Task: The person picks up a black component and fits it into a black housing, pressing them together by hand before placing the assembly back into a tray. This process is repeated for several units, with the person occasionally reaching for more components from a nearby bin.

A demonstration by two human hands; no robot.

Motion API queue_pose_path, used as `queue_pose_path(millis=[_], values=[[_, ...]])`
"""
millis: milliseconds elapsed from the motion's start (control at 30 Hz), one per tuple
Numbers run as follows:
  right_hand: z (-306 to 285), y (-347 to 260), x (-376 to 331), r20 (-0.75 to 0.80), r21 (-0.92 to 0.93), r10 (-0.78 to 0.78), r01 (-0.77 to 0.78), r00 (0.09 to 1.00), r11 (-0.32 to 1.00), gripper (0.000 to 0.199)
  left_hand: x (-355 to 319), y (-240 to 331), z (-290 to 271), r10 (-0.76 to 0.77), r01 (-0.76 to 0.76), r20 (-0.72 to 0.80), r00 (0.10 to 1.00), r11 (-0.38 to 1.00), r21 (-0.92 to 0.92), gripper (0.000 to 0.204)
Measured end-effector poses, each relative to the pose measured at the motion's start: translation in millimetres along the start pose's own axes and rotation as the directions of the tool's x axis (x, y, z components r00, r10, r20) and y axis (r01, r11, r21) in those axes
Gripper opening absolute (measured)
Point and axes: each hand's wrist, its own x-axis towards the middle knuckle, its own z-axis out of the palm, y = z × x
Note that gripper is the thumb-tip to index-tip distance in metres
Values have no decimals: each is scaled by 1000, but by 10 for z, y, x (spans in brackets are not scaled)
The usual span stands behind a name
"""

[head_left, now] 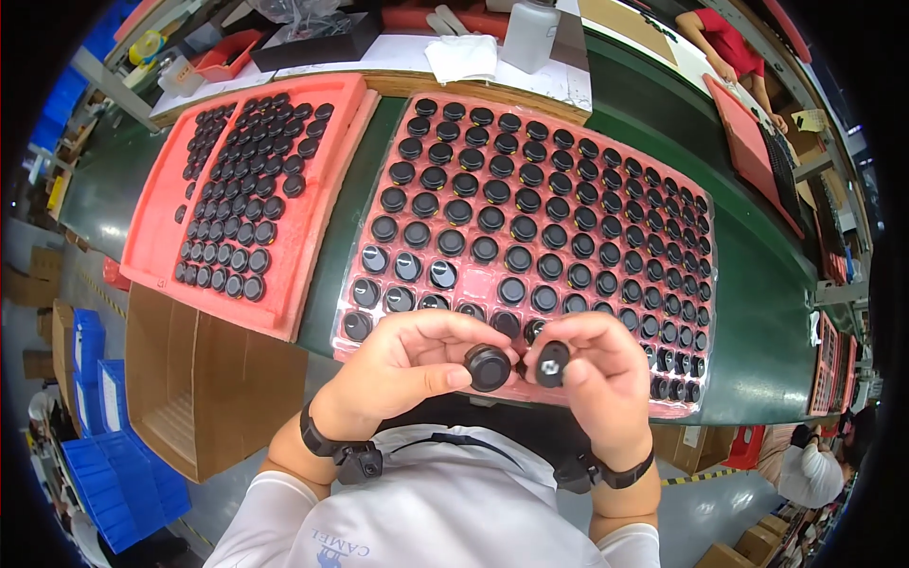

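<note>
My left hand (pixel 402 364) pinches a round black cap-like part (pixel 489 368) between thumb and fingers, its ringed face turned up. Close beside it, my right hand (pixel 611 383) grips a smaller black rounded piece (pixel 551 365) with a pale shiny mark at its middle. The two pieces are held near each other, over the front edge of a clear compartment tray (pixel 476 282) on a pink base. Rows of similar black round parts (pixel 490 219) fill most of its pockets; one pocket near my left hand shows bare pink. My hands hide some of the front row.
Left of the tray lies a pink foam tray (pixel 156 232) with many black parts. Both rest on a green work surface (pixel 330 284). Behind stand a white bottle (pixel 531 36), a white cloth (pixel 462 59) and a black box (pixel 317 45). A person in red (pixel 724 47) works at far right.
</note>
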Motion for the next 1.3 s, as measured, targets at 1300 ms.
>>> queue_pose_path(millis=[1300], values=[[151,336,-84,-21,-219,-298,286,954,933,27,-5,-131,189,414,-382,61,908,758,528,39]])
